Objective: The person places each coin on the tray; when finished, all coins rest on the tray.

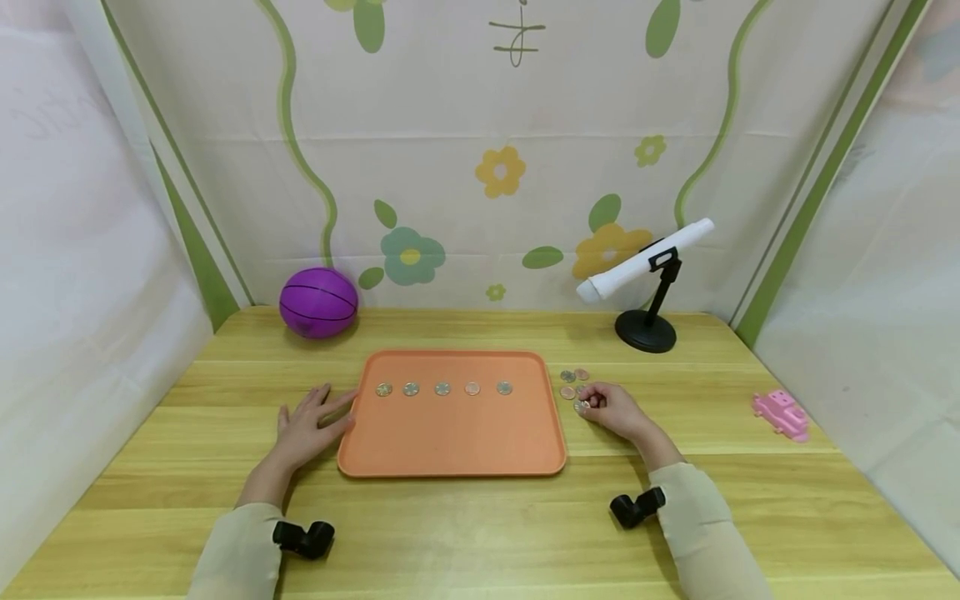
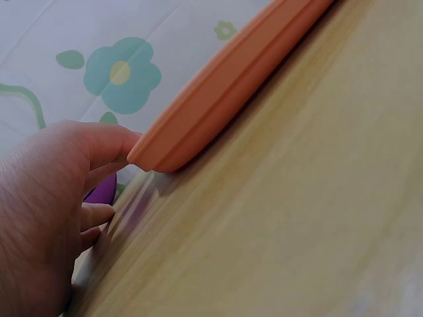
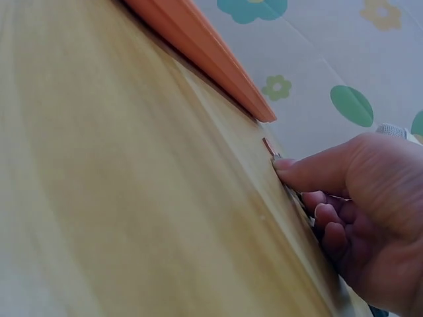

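touching the tray (coins: head view only), left fingers splay; right fingers pinch another coin.

The desk has a pale yellow-brown wood-grain top; its back, left and right edges show in the head view. A purple ball with black lines sits at the back edge, just in from the back-left corner. An orange tray lies flat about midway between the left and right edges, its long sides parallel to the back edge. Beside it, toward the right edge, is a small cluster of coins. A black stand rests near the back-right corner, and a pink toy near the right edge.
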`<state>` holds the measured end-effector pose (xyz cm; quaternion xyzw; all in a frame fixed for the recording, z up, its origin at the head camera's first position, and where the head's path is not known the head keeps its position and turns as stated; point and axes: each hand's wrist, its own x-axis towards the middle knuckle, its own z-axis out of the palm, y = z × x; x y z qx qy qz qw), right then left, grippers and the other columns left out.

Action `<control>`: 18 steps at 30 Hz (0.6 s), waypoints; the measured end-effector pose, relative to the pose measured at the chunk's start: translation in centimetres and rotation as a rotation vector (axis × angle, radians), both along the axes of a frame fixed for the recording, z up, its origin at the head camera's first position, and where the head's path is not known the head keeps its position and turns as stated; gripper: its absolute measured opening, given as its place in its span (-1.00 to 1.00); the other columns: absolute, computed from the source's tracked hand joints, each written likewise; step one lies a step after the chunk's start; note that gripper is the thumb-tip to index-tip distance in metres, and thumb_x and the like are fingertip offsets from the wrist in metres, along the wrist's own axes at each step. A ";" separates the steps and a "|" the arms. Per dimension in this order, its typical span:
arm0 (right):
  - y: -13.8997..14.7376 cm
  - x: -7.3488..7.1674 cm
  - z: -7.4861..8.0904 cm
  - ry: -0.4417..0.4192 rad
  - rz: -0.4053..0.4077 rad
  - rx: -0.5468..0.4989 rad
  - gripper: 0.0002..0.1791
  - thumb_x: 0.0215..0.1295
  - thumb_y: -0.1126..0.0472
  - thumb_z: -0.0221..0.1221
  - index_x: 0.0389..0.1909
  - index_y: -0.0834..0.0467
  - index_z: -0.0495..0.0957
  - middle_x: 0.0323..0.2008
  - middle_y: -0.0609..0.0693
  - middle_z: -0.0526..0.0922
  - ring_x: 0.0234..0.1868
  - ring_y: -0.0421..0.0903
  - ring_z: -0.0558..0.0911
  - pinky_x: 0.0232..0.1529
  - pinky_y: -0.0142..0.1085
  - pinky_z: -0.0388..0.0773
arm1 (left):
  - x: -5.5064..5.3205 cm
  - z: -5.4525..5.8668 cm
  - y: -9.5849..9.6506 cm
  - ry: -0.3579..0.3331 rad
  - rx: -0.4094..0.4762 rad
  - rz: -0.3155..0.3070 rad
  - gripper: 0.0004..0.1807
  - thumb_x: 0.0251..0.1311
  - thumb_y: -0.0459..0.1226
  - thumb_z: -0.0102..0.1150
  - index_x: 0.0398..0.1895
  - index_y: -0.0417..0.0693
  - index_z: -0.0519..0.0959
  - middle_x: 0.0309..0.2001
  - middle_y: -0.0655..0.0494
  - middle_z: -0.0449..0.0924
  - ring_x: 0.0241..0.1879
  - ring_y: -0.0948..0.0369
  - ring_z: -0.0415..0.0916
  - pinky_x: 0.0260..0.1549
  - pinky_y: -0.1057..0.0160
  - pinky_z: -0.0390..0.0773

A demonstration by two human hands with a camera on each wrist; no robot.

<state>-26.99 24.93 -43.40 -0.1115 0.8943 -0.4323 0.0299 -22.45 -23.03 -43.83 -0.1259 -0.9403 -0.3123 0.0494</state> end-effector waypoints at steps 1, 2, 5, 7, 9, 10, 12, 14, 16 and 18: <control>0.0 0.0 -0.1 0.005 0.001 -0.009 -0.83 0.03 0.34 0.18 -0.34 0.30 0.44 -0.48 0.04 0.38 -0.50 -0.11 0.30 -0.50 -0.37 0.28 | 0.0 0.0 0.0 0.000 0.000 -0.001 -0.46 0.12 -0.02 -0.01 0.17 -0.01 0.32 0.23 -0.33 -0.05 0.21 -0.19 -0.23 -0.06 -0.31 -0.46; 0.1 0.1 -0.1 0.012 0.004 -0.016 -0.83 0.02 0.35 0.18 -0.35 0.30 0.44 -0.47 0.04 0.39 -0.50 -0.11 0.31 -0.50 -0.37 0.29 | 0.0 0.0 0.0 0.001 0.000 -0.003 -0.46 0.12 -0.02 -0.01 0.17 -0.01 0.32 0.23 -0.33 -0.05 0.21 -0.20 -0.23 -0.06 -0.31 -0.46; 0.2 0.2 -0.2 0.035 0.021 -0.032 -0.82 0.01 0.37 0.18 -0.35 0.30 0.43 -0.45 0.06 0.40 -0.50 -0.09 0.31 -0.50 -0.35 0.29 | 0.0 0.1 0.0 0.002 -0.004 -0.006 -0.46 0.12 -0.02 -0.01 0.17 0.00 0.32 0.23 -0.33 -0.04 0.21 -0.20 -0.23 -0.06 -0.31 -0.45; 0.3 0.3 -0.2 0.052 0.030 -0.038 -0.82 0.00 0.39 0.19 -0.35 0.30 0.43 -0.46 0.06 0.40 -0.51 -0.09 0.32 -0.51 -0.35 0.30 | 0.1 0.1 0.0 0.004 -0.005 -0.004 -0.46 0.12 -0.02 -0.01 0.17 0.00 0.32 0.23 -0.33 -0.04 0.21 -0.20 -0.23 -0.06 -0.31 -0.45; 0.3 0.3 -0.2 0.065 0.038 -0.041 -0.82 0.00 0.40 0.18 -0.34 0.29 0.42 -0.47 0.06 0.40 -0.52 -0.09 0.31 -0.52 -0.35 0.29 | 0.1 0.1 0.0 0.007 -0.009 -0.002 -0.46 0.12 -0.02 -0.01 0.17 0.00 0.32 0.23 -0.33 -0.04 0.21 -0.20 -0.22 -0.06 -0.32 -0.45; 0.3 0.2 -0.2 0.070 0.040 -0.045 -0.82 0.00 0.40 0.18 -0.34 0.29 0.42 -0.48 0.06 0.39 -0.53 -0.09 0.31 -0.53 -0.36 0.29 | 0.1 0.1 0.0 0.009 -0.010 -0.001 -0.46 0.12 -0.02 -0.01 0.17 0.00 0.33 0.23 -0.33 -0.04 0.21 -0.20 -0.22 -0.06 -0.32 -0.44; 0.3 0.2 -0.2 0.074 0.044 -0.052 -0.82 0.01 0.40 0.18 -0.34 0.29 0.42 -0.49 0.06 0.39 -0.54 -0.09 0.32 -0.54 -0.36 0.30 | 0.1 0.2 0.0 0.012 -0.010 0.001 -0.47 0.12 -0.02 -0.01 0.16 0.00 0.33 0.23 -0.33 -0.04 0.21 -0.20 -0.22 -0.06 -0.32 -0.44; 0.3 0.1 -0.2 0.073 0.047 -0.055 -0.82 0.02 0.39 0.17 -0.33 0.30 0.42 -0.50 0.05 0.39 -0.54 -0.11 0.32 -0.55 -0.37 0.30 | 0.1 0.1 0.0 0.012 -0.011 0.000 -0.46 0.12 -0.02 -0.01 0.17 0.00 0.33 0.23 -0.32 -0.04 0.21 -0.20 -0.22 -0.06 -0.32 -0.44; 0.4 0.0 -0.2 0.058 0.049 -0.066 -0.82 0.03 0.39 0.17 -0.31 0.32 0.42 -0.50 0.05 0.40 -0.55 -0.12 0.33 -0.56 -0.39 0.31 | 0.1 0.1 0.0 0.009 -0.008 -0.001 -0.46 0.12 -0.03 -0.01 0.17 0.00 0.32 0.23 -0.32 -0.04 0.21 -0.20 -0.23 -0.06 -0.32 -0.44; 0.5 0.0 -0.1 0.029 0.048 -0.089 -0.81 0.05 0.38 0.16 -0.30 0.34 0.42 -0.50 0.05 0.40 -0.56 -0.14 0.33 -0.60 -0.40 0.32 | 0.2 0.1 0.0 0.007 -0.004 -0.002 -0.46 0.12 -0.03 -0.01 0.17 0.00 0.32 0.23 -0.32 -0.04 0.21 -0.20 -0.23 -0.06 -0.32 -0.44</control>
